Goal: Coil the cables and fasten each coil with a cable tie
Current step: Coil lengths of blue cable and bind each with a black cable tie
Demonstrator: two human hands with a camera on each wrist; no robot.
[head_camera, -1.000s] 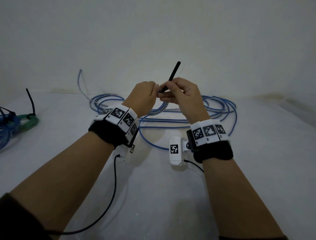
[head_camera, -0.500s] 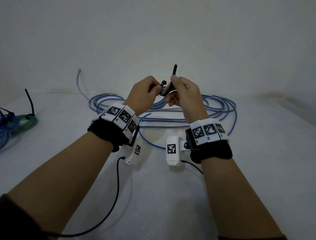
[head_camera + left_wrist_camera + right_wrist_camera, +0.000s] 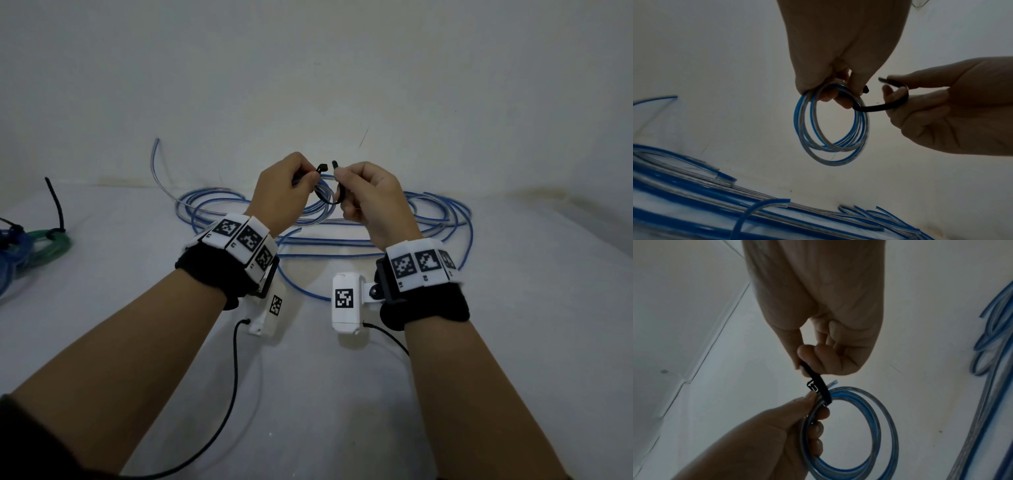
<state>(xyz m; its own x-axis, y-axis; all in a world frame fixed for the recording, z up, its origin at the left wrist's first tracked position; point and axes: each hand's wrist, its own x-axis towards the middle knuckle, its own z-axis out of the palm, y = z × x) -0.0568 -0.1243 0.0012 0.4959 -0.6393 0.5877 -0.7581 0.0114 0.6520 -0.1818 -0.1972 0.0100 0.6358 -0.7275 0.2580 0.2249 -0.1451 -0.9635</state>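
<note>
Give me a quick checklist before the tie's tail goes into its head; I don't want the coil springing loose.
1. Coil held by left hand: ok, fingers wrapped round the loops.
2. Cable tie passes round the loops: ok.
3. Right hand grip near the tail tip: ok, pinched.
4. Tail inside the head: not ok, a gap remains.
5. Head slot facing the tail: cannot tell.
6. Loose cables clear of the coil: ok, lying on the table.
</note>
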